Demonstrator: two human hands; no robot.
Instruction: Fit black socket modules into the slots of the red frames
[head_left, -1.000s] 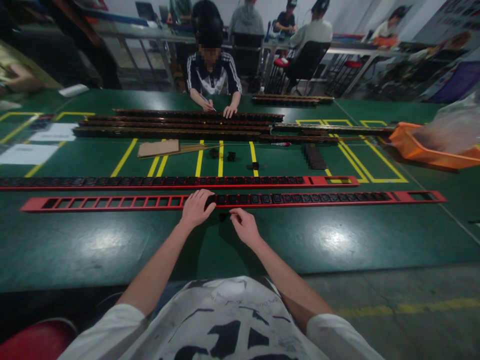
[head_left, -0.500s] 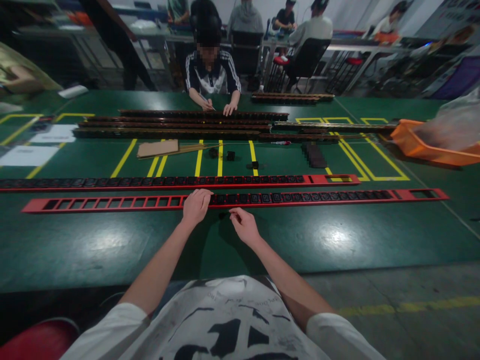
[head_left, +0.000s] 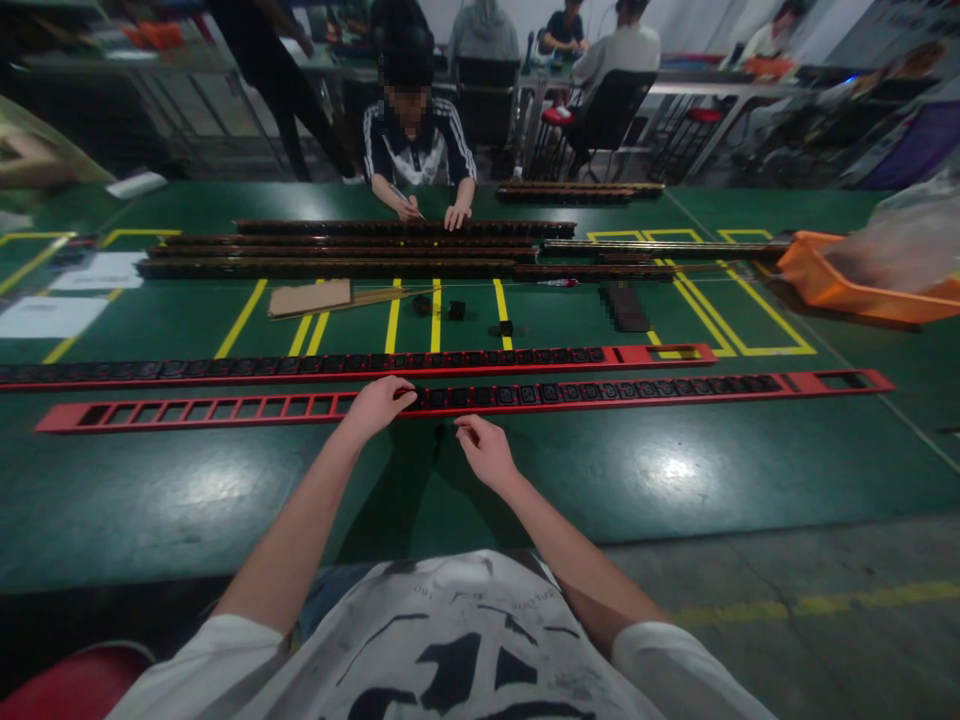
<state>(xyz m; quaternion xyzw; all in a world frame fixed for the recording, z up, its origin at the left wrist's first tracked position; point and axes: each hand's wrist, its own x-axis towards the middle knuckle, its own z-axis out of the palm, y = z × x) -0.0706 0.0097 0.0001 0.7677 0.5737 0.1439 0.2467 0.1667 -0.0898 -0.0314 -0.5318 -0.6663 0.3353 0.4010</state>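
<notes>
We see a pale wall (head_left: 697, 30) at one o'clock, above a long metal-framed workbench (head_left: 675, 88). Black chairs (head_left: 616, 110) stand by it at twelve and one, with red-topped stools (head_left: 703, 115) towards one and two. A purple panel (head_left: 919, 140) shows at two. Before us spreads a green tabletop (head_left: 585, 460), bright glare pooling at four and eight. Grey floor (head_left: 735, 580), striped yellow, lies at four; a red seat (head_left: 82, 685) sits at eight.

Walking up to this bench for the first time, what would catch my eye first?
Probably the two long red frames across the green table: the nearer one has black blocks along its right part and is open-slotted along its left. The left hand is at its middle; an orange bin stands far right.
</notes>
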